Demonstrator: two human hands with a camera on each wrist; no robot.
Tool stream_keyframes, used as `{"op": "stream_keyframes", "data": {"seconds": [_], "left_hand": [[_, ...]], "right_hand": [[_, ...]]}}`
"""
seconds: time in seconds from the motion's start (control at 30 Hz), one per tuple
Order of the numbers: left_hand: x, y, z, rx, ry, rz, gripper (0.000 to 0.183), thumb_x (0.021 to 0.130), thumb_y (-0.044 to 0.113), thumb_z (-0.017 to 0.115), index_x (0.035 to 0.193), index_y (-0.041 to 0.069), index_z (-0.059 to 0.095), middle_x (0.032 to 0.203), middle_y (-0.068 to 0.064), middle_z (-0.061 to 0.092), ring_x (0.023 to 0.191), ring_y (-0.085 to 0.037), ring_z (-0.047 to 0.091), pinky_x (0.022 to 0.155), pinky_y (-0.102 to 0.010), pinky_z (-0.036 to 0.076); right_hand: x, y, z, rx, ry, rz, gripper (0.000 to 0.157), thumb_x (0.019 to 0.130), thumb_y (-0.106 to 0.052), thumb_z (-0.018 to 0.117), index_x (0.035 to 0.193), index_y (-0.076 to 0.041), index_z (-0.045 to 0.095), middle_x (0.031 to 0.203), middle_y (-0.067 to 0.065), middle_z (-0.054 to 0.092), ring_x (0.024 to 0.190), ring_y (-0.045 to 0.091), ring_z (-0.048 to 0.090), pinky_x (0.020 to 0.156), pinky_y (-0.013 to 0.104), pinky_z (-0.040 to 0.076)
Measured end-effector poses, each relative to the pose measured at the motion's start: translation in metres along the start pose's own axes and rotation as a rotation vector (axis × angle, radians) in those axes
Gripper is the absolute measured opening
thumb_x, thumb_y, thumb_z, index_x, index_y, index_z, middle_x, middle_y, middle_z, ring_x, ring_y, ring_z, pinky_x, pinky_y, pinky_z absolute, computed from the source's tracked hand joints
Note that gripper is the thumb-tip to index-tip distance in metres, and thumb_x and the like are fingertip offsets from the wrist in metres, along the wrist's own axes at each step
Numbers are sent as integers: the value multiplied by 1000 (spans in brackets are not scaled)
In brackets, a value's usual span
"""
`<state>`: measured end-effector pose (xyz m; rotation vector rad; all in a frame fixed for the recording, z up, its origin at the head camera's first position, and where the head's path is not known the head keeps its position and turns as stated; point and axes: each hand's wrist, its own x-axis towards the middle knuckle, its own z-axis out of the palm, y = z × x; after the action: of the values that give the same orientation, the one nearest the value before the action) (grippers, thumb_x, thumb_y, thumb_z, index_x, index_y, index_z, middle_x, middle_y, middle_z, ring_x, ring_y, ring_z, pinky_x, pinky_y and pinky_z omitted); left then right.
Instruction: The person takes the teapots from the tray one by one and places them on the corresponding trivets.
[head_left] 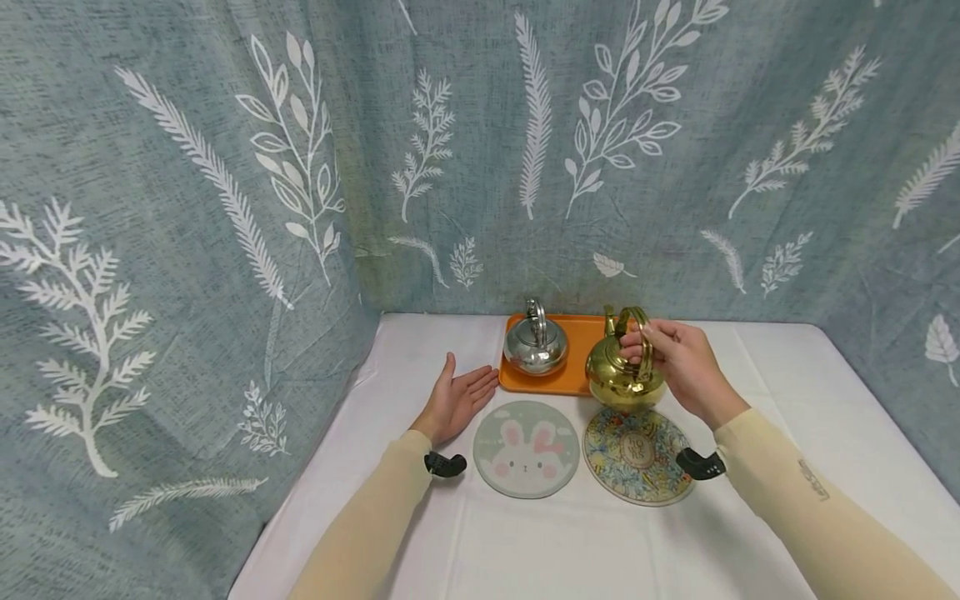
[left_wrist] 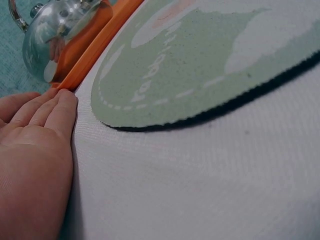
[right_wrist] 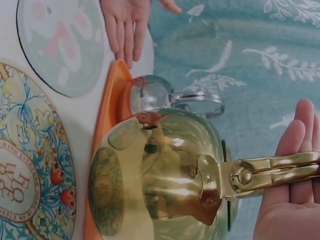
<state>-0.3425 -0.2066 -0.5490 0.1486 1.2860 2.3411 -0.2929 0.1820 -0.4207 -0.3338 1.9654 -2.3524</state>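
- Gold kettle (head_left: 626,387): round body, polished to a mirror finish; the right wrist view shows the floral mat reflected on its side
- Kettle fittings: gold spout (head_left: 609,323) at the far side; arched handle (right_wrist: 295,162) fixed to the body by a riveted gold bracket (right_wrist: 209,182)
- Kettle position: in the head view, across the orange tray's near edge and the far rim of the floral mat; contact beneath the base cannot be told
- Right hand (head_left: 686,362): fingers curled around the handle, gripping it
- Left hand (head_left: 457,400): palm exposed, fingers straight and close together, thumb spread away; fingertips at the tray's near left corner
- Silver kettle (head_left: 535,354): upright on the left part of the orange tray (head_left: 577,354)
- Mats: round green rabbit mat (head_left: 525,454) at left, round floral mat (head_left: 637,454) with central lettering beside it
- Surface: white tablecloth (head_left: 525,550) with faint creases
- Room: blue-green curtains (head_left: 480,150) behind and at both sides, printed with white leaf sprigs
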Motion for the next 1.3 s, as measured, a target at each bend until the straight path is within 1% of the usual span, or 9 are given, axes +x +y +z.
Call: {"op": "stream_keyframes", "data": {"seconds": [0.13, 0.3, 0.43, 0.53, 0.67, 0.73, 0.8, 1.0, 1.3], "left_hand": [[1, 0, 0, -4, 4, 0, 109, 107, 80, 24, 170, -9, 14, 177, -24, 17, 164, -35, 18, 133, -42, 19], [1, 0, 0, 13, -7, 11, 111, 106, 81, 25, 169, -9, 13, 177, -25, 17, 164, -35, 17, 133, -42, 19], [2, -1, 0, 18, -10, 16, 111, 106, 81, 24, 169, -9, 13, 177, -25, 17, 164, -35, 17, 134, -41, 18], [2, -2, 0, 11, -8, 17, 111, 106, 81, 24, 169, -10, 13, 177, -26, 17, 164, -36, 17, 134, -42, 18], [1, -2, 1, 4, -5, 13, 112, 105, 81, 24, 169, -10, 13, 177, -25, 16, 164, -36, 16, 134, -41, 18], [1, -2, 1, 6, -3, 11, 112, 105, 81, 23, 169, -9, 13, 177, -25, 16, 164, -35, 16, 134, -41, 18], [1, -2, 1, 7, -5, 12, 111, 106, 81, 23, 169, -9, 12, 177, -25, 15, 165, -36, 16, 134, -42, 18], [0, -2, 1, -2, -10, 11, 110, 106, 80, 22, 169, -9, 11, 177, -26, 14, 165, -36, 15, 134, -42, 17], [-1, -3, 1, -5, -4, 13, 111, 106, 81, 23, 169, -10, 12, 177, -26, 15, 165, -36, 15, 134, -43, 16]], "right_hand": [[-5, 0, 1, 16, -6, -15, 40, 117, -16, 52, 138, 18, 50, 104, 7, 79, 93, 15, 77, 84, 25, 63], [-10, -1, 2, 16, -15, -36, 30, 116, -16, 53, 130, 10, 58, 103, 6, 79, 93, 15, 77, 86, 26, 64], [-15, -1, 3, 15, -20, -36, 37, 116, -16, 54, 133, 18, 56, 103, 6, 79, 93, 15, 77, 85, 26, 64], [-17, 0, 1, 15, -25, -49, 39, 116, -15, 55, 132, 20, 56, 103, 7, 79, 92, 15, 77, 84, 26, 64], [-22, 0, -2, 17, -31, -61, 34, 115, -15, 56, 126, 17, 62, 102, 7, 79, 92, 16, 78, 83, 27, 64], [-25, 0, -3, 21, -33, -59, 36, 115, -15, 56, 126, 19, 60, 103, 8, 79, 93, 17, 78, 82, 27, 64], [-27, -1, -5, 21, -32, -56, 35, 115, -15, 56, 126, 18, 61, 103, 9, 79, 93, 17, 78, 82, 27, 64], [-34, -1, -8, 18, -30, -41, 25, 116, -16, 56, 122, 6, 67, 104, 10, 78, 93, 17, 77, 84, 27, 64], [-43, 3, -11, 24, -43, -57, 25, 116, -17, 55, 121, 4, 68, 103, 8, 78, 92, 16, 77, 83, 26, 64]]}}
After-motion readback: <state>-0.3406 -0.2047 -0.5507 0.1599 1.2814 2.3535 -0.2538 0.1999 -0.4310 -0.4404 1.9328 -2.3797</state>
